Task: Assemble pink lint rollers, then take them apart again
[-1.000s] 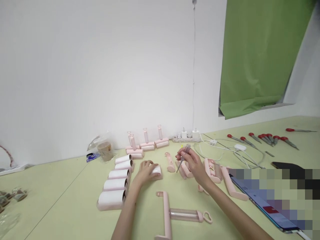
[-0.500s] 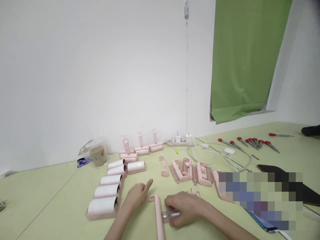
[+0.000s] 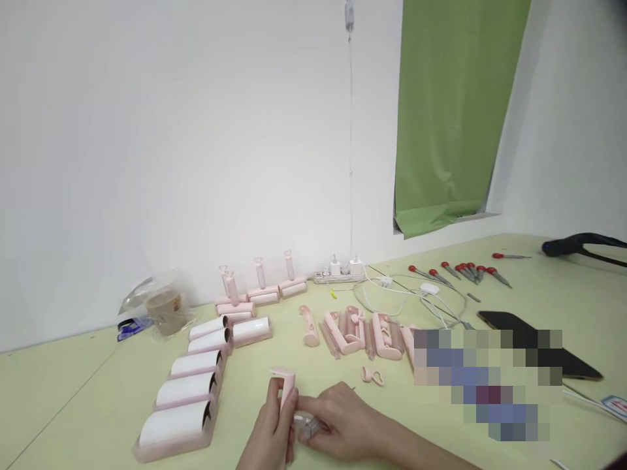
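At the front of the table my left hand is closed around the pink head of a lint roller, which stands tilted upward. My right hand is closed on the roller's clear handle, which meets the pink head between the two hands. Fingers cover part of that joint. Just beyond my right hand lies a small pink heart-shaped loop piece. Further back are several pink roller heads and clear handles, lying side by side, with one separate pink head to their left.
White sticky rolls in pink covers line the left. Lint rollers with upright handles stand by the wall near a power strip with cables. Red-handled tools, a dark tablet and a bagged tape roll also lie there.
My left hand has gone from open beside the roller to gripping its pink head. The roller has been tilted up, with my right hand still on the handle. The view has turned slightly right.
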